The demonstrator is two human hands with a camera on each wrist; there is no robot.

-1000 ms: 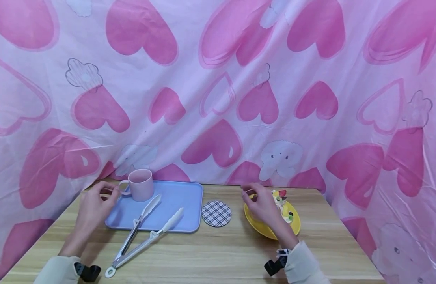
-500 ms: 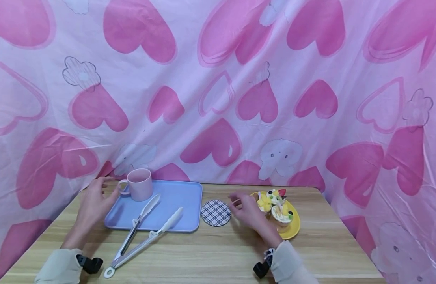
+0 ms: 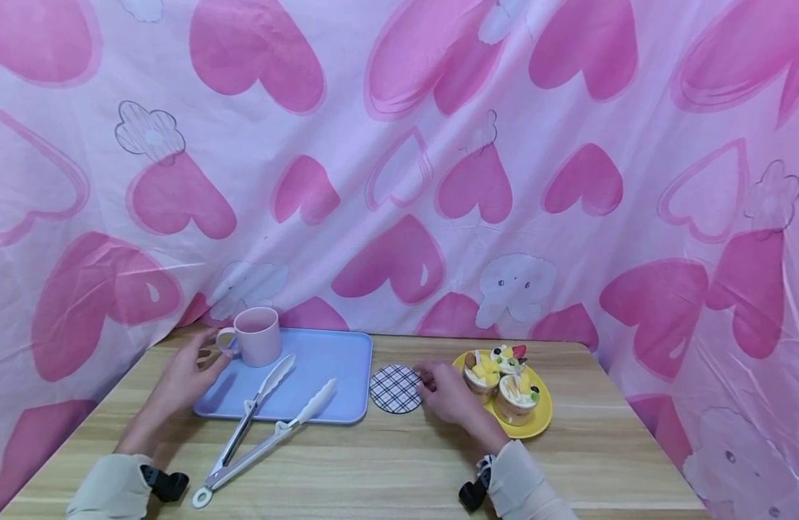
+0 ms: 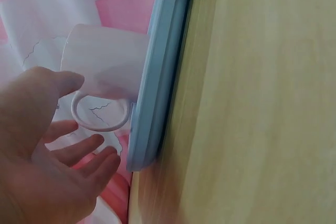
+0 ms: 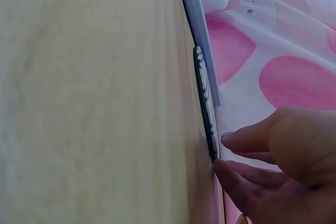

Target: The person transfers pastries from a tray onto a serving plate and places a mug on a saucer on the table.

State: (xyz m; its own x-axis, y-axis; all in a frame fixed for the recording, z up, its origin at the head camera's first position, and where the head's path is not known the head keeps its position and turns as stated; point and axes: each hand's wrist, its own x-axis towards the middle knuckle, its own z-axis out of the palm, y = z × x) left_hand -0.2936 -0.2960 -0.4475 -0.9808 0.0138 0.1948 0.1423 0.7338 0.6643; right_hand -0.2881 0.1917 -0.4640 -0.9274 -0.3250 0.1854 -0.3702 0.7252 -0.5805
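Observation:
The pink mug (image 3: 259,338) stands upright on the blue tray (image 3: 328,401), its handle towards my left hand (image 3: 186,377). In the left wrist view, the left hand's thumb and spread fingers lie around the mug handle (image 4: 100,129) without closing on it. A round checked coaster (image 3: 394,388) lies flat on the table right of the tray. My right hand (image 3: 453,396) is at the coaster's right edge. In the right wrist view, a fingertip (image 5: 221,167) meets the coaster's rim (image 5: 208,111) while the thumb sits just over it, a small gap showing.
Metal tongs (image 3: 250,448) lie spread, tips over the tray and hinge end towards the table's front. Behind the right hand, a yellow plate (image 3: 541,419) bears several dessert cups (image 3: 516,408) with fruit on top. A pink heart-patterned cloth (image 3: 399,173) hangs behind the table.
My right hand has moved left from over the yellow plate to the coaster's edge, uncovering the dessert cups. The left hand has shifted slightly closer around the mug handle.

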